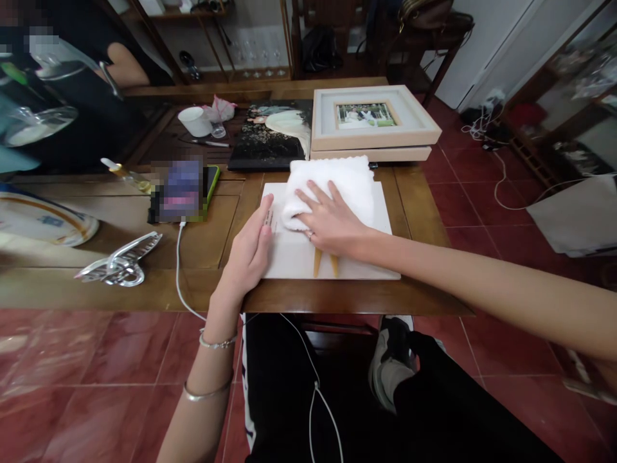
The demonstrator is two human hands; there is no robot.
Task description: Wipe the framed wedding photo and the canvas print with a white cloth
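Observation:
A flat white panel (289, 260) lies near the table's front edge, with two pointed yellow shapes (317, 263) showing on its lower part. My right hand (332, 222) presses a folded white cloth (337, 177) onto the panel, fingers spread over it and the thumb by its folded edge. Most of the panel's upper surface is hidden under the cloth. Along the panel's left side rests my left hand (248, 247), its fingers stretched out and touching the edge.
Behind the cloth are a framed photo (376, 132) and a dark photo panel (270, 132). A phone (211, 186) with a white cable, a silver claw clip (125, 260), a dropper bottle (128, 175) and a white cup (194, 121) are leftward. A person (96, 64) is at far left.

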